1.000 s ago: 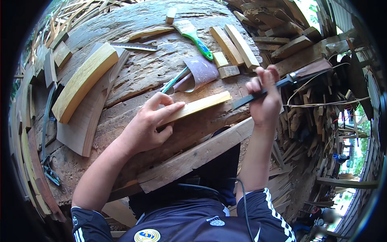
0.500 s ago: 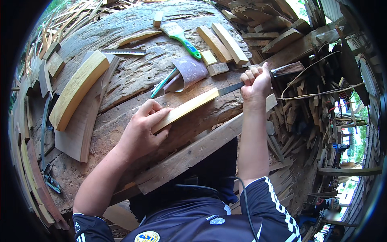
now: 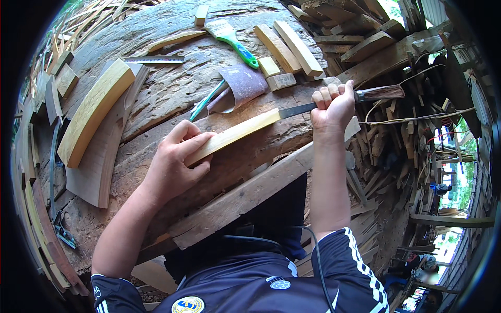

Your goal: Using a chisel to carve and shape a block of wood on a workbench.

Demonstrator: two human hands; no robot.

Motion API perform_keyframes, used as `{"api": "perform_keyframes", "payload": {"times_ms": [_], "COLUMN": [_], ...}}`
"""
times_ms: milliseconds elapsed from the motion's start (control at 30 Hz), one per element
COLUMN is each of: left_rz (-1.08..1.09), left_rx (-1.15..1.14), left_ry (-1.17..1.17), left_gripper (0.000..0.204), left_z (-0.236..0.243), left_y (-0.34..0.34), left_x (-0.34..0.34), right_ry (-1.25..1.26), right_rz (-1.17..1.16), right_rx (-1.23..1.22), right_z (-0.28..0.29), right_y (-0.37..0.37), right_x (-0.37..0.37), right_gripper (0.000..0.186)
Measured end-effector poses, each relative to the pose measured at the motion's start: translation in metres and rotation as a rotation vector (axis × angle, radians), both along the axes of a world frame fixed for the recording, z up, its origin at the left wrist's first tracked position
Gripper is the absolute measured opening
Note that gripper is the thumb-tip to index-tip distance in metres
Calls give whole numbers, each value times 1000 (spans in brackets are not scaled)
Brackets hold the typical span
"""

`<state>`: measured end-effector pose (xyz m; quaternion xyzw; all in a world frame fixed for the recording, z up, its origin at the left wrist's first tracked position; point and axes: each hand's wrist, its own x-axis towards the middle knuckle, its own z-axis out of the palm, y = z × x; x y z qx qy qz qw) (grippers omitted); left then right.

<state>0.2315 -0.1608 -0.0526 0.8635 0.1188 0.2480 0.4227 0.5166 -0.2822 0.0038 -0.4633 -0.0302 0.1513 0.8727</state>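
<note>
Here, pinching a pale wooden strip (image 3: 235, 136) in the left hand (image 3: 180, 151), gripping a chisel (image 3: 297, 110) in the right hand (image 3: 334, 107), over the table (image 3: 162, 88).
On the wooden strip: slants lengthwise up and rightward, toward the chisel; covered at the lower end, like the chisel's middle, by the hands.

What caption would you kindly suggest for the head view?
Left hand holds a wooden strip; right hand grips a chisel.

A pale wooden strip (image 3: 239, 134) slants up rightward, its end against a dark-bladed, wood-handled chisel (image 3: 297, 110).
</note>
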Motion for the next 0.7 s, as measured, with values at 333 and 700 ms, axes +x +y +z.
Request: {"api": "perform_keyframes", "payload": {"times_ms": [333,700], "left_rz": [-11,-11], "left_rx": [-46,-76], "left_ry": [-5,-15], "left_gripper": [40,38], "left_z": [-2,-4], "left_y": [5,6], "left_x": [1,1], "right_ry": [32,137], "right_rz": [18,13], "right_rx": [46,51], "right_z": [-10,-15], "right_y": [-9,-6], "right_x": [12,16], "right_gripper": [47,50]}}
